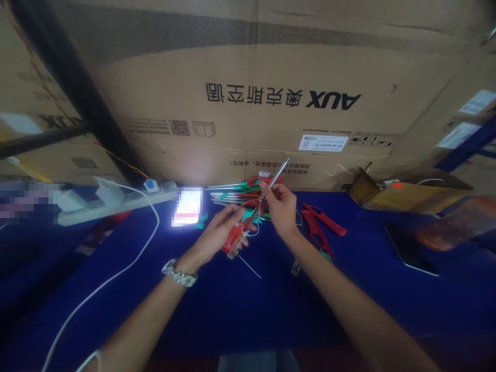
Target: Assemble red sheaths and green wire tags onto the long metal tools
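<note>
My left hand (221, 227) is closed around a red piece (234, 236) with a clear, brownish end and a thin metal pin sticking out below. Green tape and a loop of white string show beside its fingers. Fingers of my right hand (282, 205) pinch a silver metal rod (279, 170) that slants up to the right. The rod's lower end runs toward the red piece; whether they are joined I cannot tell. Behind my hands lie several silver rods (227, 186) with red and green parts. A small white tag (264, 174) is by my right fingertips.
A blue surface (248, 310) lies under everything, backed by a large cardboard box (248, 62). Right of my hands are red flat-handled pieces (318, 227) and a dark phone-like slab (411, 248). At left are a bright screen (187, 206), a power strip (116, 201) and a white cable (127, 266).
</note>
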Demonstrator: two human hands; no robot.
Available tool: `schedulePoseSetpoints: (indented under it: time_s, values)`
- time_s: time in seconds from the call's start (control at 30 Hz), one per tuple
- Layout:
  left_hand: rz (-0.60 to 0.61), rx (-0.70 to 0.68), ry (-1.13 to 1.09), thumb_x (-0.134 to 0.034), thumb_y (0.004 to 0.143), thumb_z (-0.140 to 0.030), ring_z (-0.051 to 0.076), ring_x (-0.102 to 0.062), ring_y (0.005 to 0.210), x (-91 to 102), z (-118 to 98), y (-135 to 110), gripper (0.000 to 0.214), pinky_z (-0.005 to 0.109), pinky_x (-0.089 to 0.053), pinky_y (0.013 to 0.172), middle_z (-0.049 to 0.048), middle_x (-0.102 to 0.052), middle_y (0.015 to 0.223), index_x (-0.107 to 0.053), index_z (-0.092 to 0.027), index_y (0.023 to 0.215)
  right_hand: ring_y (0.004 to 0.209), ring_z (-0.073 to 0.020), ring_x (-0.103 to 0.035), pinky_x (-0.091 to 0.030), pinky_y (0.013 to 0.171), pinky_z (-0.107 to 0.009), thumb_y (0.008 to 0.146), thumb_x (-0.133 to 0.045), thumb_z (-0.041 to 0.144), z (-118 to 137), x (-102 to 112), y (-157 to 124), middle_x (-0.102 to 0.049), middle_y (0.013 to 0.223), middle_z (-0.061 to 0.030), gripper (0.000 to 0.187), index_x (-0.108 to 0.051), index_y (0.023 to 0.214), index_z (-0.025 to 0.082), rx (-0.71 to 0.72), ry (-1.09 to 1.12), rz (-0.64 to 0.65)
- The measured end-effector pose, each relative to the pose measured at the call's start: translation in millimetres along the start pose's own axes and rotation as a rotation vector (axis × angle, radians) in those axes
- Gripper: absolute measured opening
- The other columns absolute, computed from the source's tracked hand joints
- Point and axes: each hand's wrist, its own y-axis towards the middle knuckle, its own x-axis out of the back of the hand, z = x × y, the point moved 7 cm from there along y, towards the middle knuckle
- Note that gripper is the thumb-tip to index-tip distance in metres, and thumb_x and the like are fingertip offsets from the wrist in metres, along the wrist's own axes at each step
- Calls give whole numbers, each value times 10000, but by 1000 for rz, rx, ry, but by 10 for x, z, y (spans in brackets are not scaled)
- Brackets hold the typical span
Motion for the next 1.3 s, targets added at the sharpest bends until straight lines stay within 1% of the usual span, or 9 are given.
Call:
schedulePoseSetpoints:
  time_s: [0.1, 0.2, 0.33, 0.43, 0.6, 0.8, 1.07, 1.2, 1.3]
  values:
    - [14, -21, 16, -632, 878, -517, 174, -696, 598, 41, -16, 12, 359, 289, -555, 541, 79, -719, 927, -558, -192, 1010, 311, -103, -490, -373, 312, -227, 705, -773, 549, -50, 97, 36, -574, 460, 67, 413, -527, 667, 220, -8, 7, -64]
    - [65, -157, 136, -792, 765, -370, 181, -703, 779, 63, -80, 17, 400, 313, -577, 695, 74, -689, 1071, -577, -206, 1060, 317, -119, -504, -391, 316, -246, 677, -769, 602, -111, 192, 64, -564, 448, 65, 457, -508, 655, 228, -15, -3, -121]
    - [42, -243, 313, -868, 651, -237, 178, -673, 878, 104, -75, 22, 572, 311, -553, 801, 34, -689, 1004, -556, -223, 1130, 315, -129, -512, -416, 324, -257, 681, -763, 611, -162, 251, 68, -549, 428, 73, 461, -495, 668, 236, -20, -5, -149]
    - [-6, -288, 360, -836, 693, -262, 168, -674, 843, 122, -90, 25, 506, 288, -565, 738, 37, -676, 1020, -563, -216, 1117, 312, -126, -508, -420, 325, -256, 684, -779, 581, -160, 258, 62, -556, 428, 74, 447, -492, 675, 237, -11, 2, -147]
    - [-11, -250, 309, -757, 788, -318, 150, -688, 627, 140, -94, 51, 389, 262, -554, 543, 45, -703, 967, -554, -216, 1103, 315, -125, -511, -409, 326, -252, 687, -787, 565, -162, 286, 72, -554, 428, 79, 459, -458, 677, 245, -9, 13, -169]
    - [18, -222, 329, -725, 823, -349, 171, -709, 653, 188, -91, 65, 317, 294, -580, 611, 51, -727, 862, -633, -194, 1084, 331, -132, -537, -435, 342, -254, 701, -787, 547, -167, 290, 76, -559, 436, 77, 447, -459, 685, 243, -15, 25, -161]
    - [137, -228, 371, -691, 858, -362, 162, -717, 805, 203, -67, 63, 394, 326, -594, 772, 68, -701, 1020, -598, -171, 1190, 297, -121, -517, -409, 298, -224, 690, -788, 554, -146, 275, 64, -544, 409, 92, 456, -463, 688, 235, -13, 41, -148]
    - [81, -198, 378, -767, 784, -347, 168, -704, 778, 271, -33, 75, 535, 333, -610, 701, 44, -680, 1010, -532, -209, 1244, 297, -124, -521, -421, 299, -226, 685, -789, 556, -139, 277, 72, -543, 407, 91, 465, -451, 677, 238, -19, 39, -156]
    - [54, -147, 423, -796, 752, -363, 161, -683, 733, 317, 16, 90, 550, 298, -599, 611, 21, -678, 953, -534, -225, 1215, 297, -123, -522, -428, 303, -228, 692, -787, 547, -136, 271, 71, -545, 408, 89, 461, -445, 671, 239, -14, 47, -156]
